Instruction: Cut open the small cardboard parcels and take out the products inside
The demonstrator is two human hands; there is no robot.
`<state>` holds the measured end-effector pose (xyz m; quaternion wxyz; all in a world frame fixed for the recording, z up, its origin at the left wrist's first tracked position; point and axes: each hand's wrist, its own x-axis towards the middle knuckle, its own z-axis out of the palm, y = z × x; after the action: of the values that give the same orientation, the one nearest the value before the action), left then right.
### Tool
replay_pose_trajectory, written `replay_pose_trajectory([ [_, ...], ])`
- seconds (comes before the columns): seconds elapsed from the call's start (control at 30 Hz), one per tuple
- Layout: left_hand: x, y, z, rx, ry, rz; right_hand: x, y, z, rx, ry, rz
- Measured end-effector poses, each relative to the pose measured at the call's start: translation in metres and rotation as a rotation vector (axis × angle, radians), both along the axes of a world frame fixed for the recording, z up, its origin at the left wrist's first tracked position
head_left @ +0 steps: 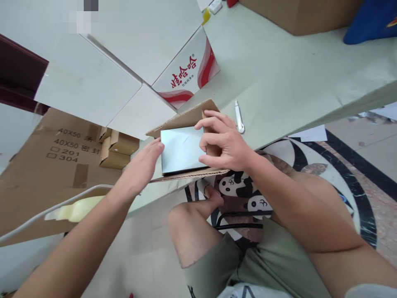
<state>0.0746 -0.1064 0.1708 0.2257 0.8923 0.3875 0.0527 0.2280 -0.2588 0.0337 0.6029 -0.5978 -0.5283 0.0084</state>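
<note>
A flat pale blue-grey box (181, 150) lies on an unfolded brown cardboard sheet (186, 118) at the near edge of a pale green table (279, 70). My left hand (144, 165) lies with fingers stretched out, its tips against the box's left side. My right hand (221, 140) curls its fingers over the box's right edge and the cardboard flap there, gripping both.
A white-and-red carton (189, 72) with printed characters stands behind the cardboard. A small white knife-like tool (239, 117) lies on the table to the right. Large brown boxes (58, 165) and small folded cartons (119, 147) stand at the left. A blue object (369, 20) sits far right.
</note>
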Motion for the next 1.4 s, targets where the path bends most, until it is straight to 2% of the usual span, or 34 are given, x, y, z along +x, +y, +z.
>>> replay_pose_trajectory([
  [0.07,-0.001,-0.005,0.0,-0.009,0.055,-0.064,0.0,0.0,0.0,0.016,0.006,-0.006],
  [0.17,-0.002,-0.012,-0.001,0.027,0.03,-0.16,0.001,0.001,0.002,0.014,0.016,0.008],
  [0.47,0.002,-0.022,0.008,0.081,0.003,-0.295,0.01,-0.007,0.001,-0.01,0.025,0.006],
  [0.57,0.006,-0.03,0.01,0.114,-0.013,-0.295,0.011,-0.007,0.0,-0.027,0.016,-0.006],
  [0.67,0.015,-0.039,0.009,0.03,-0.03,-0.422,0.008,0.0,0.001,-0.041,-0.016,0.004],
  [0.73,0.023,-0.039,0.01,-0.037,-0.153,-0.476,0.004,0.006,0.001,-0.053,-0.033,0.015],
  [0.77,0.027,-0.037,0.012,-0.034,-0.279,-0.443,0.003,0.009,0.002,-0.058,-0.034,0.016],
  [0.83,0.03,-0.027,0.018,0.071,-0.611,-0.28,0.0,0.011,0.002,-0.057,-0.035,0.014],
  [0.87,0.029,-0.021,0.022,0.127,-0.681,-0.227,-0.001,0.01,0.002,-0.048,-0.042,0.017],
  [0.9,0.028,-0.015,0.026,0.194,-0.649,-0.213,-0.002,0.009,0.002,-0.038,-0.052,0.024],
  [0.93,0.025,-0.01,0.029,0.232,-0.533,-0.24,-0.002,0.008,0.001,-0.026,-0.065,0.028],
  [1.0,0.02,-0.005,0.033,0.262,-0.185,-0.38,-0.003,0.005,0.001,-0.009,-0.079,0.022],
  [1.07,0.018,-0.004,0.033,0.221,0.155,-0.559,-0.004,0.005,0.0,0.007,-0.078,0.008],
  [1.13,0.022,-0.004,0.029,0.183,0.386,-0.688,-0.004,0.005,-0.001,0.02,-0.076,0.005],
  [1.23,0.032,-0.003,0.018,0.219,0.526,-0.753,-0.002,0.006,-0.002,0.016,-0.088,0.021],
  [1.4,0.044,0.005,0.007,0.302,0.511,-0.844,0.0,0.008,-0.004,0.054,-0.082,0.034],
])
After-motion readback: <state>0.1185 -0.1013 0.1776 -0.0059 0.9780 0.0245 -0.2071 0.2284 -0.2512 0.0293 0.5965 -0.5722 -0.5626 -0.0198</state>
